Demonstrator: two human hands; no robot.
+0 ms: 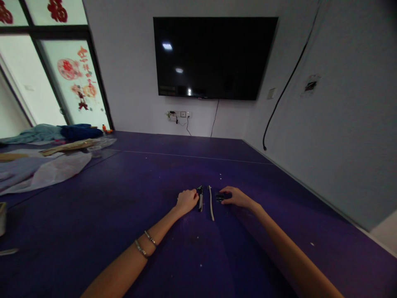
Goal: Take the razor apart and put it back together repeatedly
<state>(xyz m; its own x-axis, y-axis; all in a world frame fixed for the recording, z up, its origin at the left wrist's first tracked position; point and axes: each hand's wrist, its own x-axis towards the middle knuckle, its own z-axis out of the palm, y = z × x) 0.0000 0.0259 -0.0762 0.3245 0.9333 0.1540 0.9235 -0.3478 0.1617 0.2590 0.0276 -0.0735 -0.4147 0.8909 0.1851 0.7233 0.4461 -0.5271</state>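
My left hand (187, 201) is closed, its thumb and fingertips at the upper end of a slim black-and-silver thing (200, 199) shaped like a razor. That thing lies lengthwise on the purple surface (173, 256). To its right, touched by neither hand, is a thin cream-coloured stick (211, 205), slightly bent, that resembles a toothbrush. Further right, my right hand (237, 196) has its thumb and index finger at the edges of a small, dark, partly see-through packet (220, 197). What the packet contains is too small to make out.
White plastic sheeting (62, 169) and folded blue cloth (80, 131) lie at the left. A pale container (2, 217) stands at the left edge. A television (217, 58) hangs on the far wall, and a black cable (288, 80) hangs along the right wall.
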